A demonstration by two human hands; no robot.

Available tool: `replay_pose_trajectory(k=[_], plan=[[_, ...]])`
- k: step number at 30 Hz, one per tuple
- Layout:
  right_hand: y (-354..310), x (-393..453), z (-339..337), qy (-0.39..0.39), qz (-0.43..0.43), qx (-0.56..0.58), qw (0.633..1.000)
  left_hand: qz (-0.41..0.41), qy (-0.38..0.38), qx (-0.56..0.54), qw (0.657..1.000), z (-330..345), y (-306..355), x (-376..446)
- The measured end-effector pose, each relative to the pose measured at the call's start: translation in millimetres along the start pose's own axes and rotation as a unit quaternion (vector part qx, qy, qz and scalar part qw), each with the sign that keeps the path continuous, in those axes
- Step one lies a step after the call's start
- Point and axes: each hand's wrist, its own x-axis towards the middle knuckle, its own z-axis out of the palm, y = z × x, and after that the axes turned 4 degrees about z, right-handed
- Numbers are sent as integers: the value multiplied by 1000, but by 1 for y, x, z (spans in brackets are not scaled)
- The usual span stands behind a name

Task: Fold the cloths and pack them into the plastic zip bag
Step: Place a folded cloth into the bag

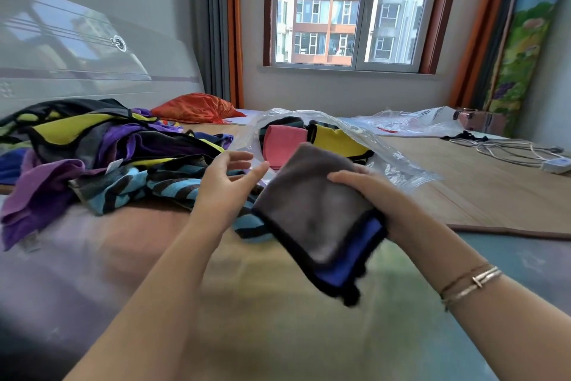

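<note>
**Getting the folded grey cloth into the bag without it springing open**

So the folded grey cloth (blue on the inside, black trim) is up in the air above the bed, just in front of the plastic zip bag. The right hand has it pinched along one side, fingers curled over the top edge. The near corner droops down and looks a bit blurry, so I'd guess it's on the move. The left hand holds nothing, fingers spread and relaxed, hovering right beside the cloth's left edge.

The bag lies on the bamboo mat with a pink cloth and a yellow cloth already tucked in side by side. I can't tell exactly where the mouth of the bag sits, the plastic is too crumpled and see-through.

My take on doing this step well: use that free left hand to lift the bag's upper lip, don't try to shove the cloth in one-handed. Keep the pinch on the folded edge so the layers stay together, and slide it in flat on top of or next to the pink one. That drooping corner is what will catch on the plastic, so I'd lead with the folded side.

Plenty to go: the pile of loose cloths on the left is still unfolded, so I'd say we're early-to-middle.
</note>
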Motion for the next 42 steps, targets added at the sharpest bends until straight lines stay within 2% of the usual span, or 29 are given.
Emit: replay_pose_trajectory(k=[2, 6, 9, 12, 14, 16, 18, 20, 22, 23, 26, 27, 31, 34, 36, 40, 42], plan=[[1, 24, 3, 40, 13, 50, 998, 5, 22, 25, 999, 1, -13, 16], [-3, 72, 16, 35, 13, 50, 998, 18, 57, 133, 989, 9, -28, 50], [-10, 116, 24, 57, -32, -29, 997, 42, 95, 214, 971, 13, -26, 79], [-14, 168, 28, 89, -109, -121, 983, 54, 56, 234, 969, 16, -32, 116], [-11, 207, 31, 102, -129, -220, 961, 57, 42, 244, 967, 20, -35, 142], [-4, 247, 35, 106, -141, -386, 905, 66, 49, 228, 970, 27, -34, 164], [1, 278, 44, 123, -163, -522, 828, 90, 50, 194, 976, 35, -35, 184], [6, 304, 53, 169, -190, -628, 736, 112, 50, 187, 975, 44, -38, 199], [7, 322, 62, 199, -204, -683, 672, 126, 49, 176, 975, 50, -41, 208], [7, 330, 65, 210, -199, -681, 672, 133, 43, 164, 977, 52, -42, 209], [12, 349, 65, 247, -186, -625, 717, 152, 5, 174, 973, 54, -50, 213], [18, 353, 64, 234, -186, -617, 728, 147, -4, 192, 970, 54, -53, 216], [54, 350, 59, 60, -141, -604, 782, 127, 12, 213, 969, 56, -58, 225], [67, 351, 55, 48, -98, -616, 780, 137, 7, 208, 969, 61, -55, 224], [68, 353, 57, 32, -77, -644, 760, 117, 1, 184, 976, 65, -52, 224], [60, 367, 64, -10, -44, -650, 759, 54, -4, 118, 991, 75, -58, 233], [57, 382, 64, -36, -27, -667, 744, 35, -20, 108, 993, 76, -61, 238]])
